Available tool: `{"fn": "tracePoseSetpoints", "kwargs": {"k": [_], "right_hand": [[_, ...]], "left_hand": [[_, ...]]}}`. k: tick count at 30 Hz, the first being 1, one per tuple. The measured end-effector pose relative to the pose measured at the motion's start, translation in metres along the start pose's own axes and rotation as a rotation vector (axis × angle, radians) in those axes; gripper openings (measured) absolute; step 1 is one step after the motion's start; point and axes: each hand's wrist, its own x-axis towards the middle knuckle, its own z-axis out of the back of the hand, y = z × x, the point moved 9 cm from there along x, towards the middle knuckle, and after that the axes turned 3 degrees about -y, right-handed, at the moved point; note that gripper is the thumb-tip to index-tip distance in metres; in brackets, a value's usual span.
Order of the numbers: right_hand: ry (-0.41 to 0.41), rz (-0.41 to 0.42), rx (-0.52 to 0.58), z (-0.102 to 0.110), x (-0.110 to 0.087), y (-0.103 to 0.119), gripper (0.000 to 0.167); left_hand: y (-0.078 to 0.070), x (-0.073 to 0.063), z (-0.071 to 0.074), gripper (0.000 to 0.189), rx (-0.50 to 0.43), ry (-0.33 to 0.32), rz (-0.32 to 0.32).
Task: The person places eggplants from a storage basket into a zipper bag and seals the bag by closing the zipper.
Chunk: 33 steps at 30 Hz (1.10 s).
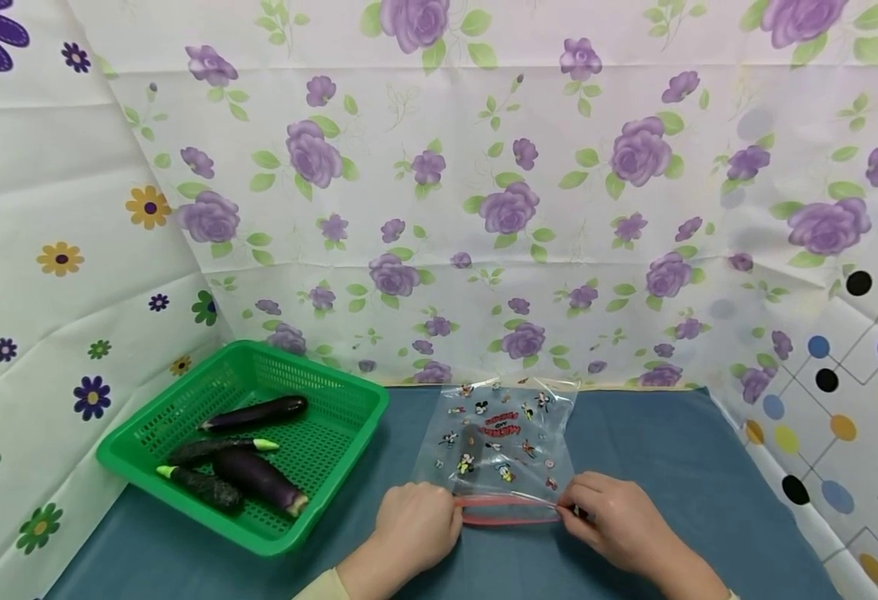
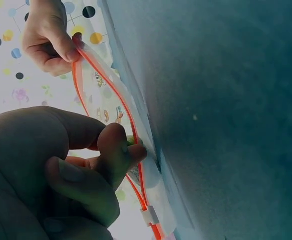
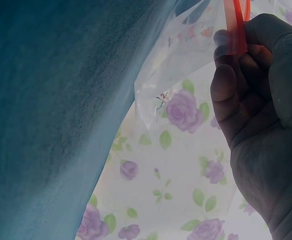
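A clear slider zip bag (image 1: 514, 454) printed with cartoon figures lies on the table, its red zip edge (image 1: 509, 522) toward me. The two red strips stand apart, so the mouth is parted. My left hand (image 1: 419, 525) pinches the left part of this edge. At the right end, my right hand (image 1: 619, 521) pinches the corner between thumb and fingers. A pale slider (image 2: 149, 215) sits on the zip beyond the left fingers. Something dark shows faintly through the bag's left side; its kind is unclear.
On the left stands a green plastic basket (image 1: 367, 417). It holds a slim eggplant (image 1: 258, 413), a thicker eggplant (image 1: 258, 481) and two dark, bumpy cucumbers (image 1: 209, 490) with light green tips. Patterned cloth walls (image 1: 454, 308) enclose the blue-covered table (image 1: 656, 450).
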Motion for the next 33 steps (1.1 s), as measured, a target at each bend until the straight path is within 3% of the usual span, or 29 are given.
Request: {"fn": "tracePoseSetpoints", "kwargs": {"k": [17,29,33], "right_hand": [[0.015,-0.009,-0.007,0.0005,0.0004,0.0000,0.029],[0.016,-0.011,-0.003,0.0004,-0.0003,0.0005,0.030],[0.015,-0.010,-0.002,0.0001,-0.0005,0.0005,0.030]], "left_hand": [[-0.0007,-0.0061,0.0047,0.049,-0.026,-0.037,-0.025],[0.0005,-0.0058,0.0011,0.046,-0.027,0.017,0.002],[0.0014,-0.0045,0.0000,0.047,-0.022,0.006,0.000]]}}
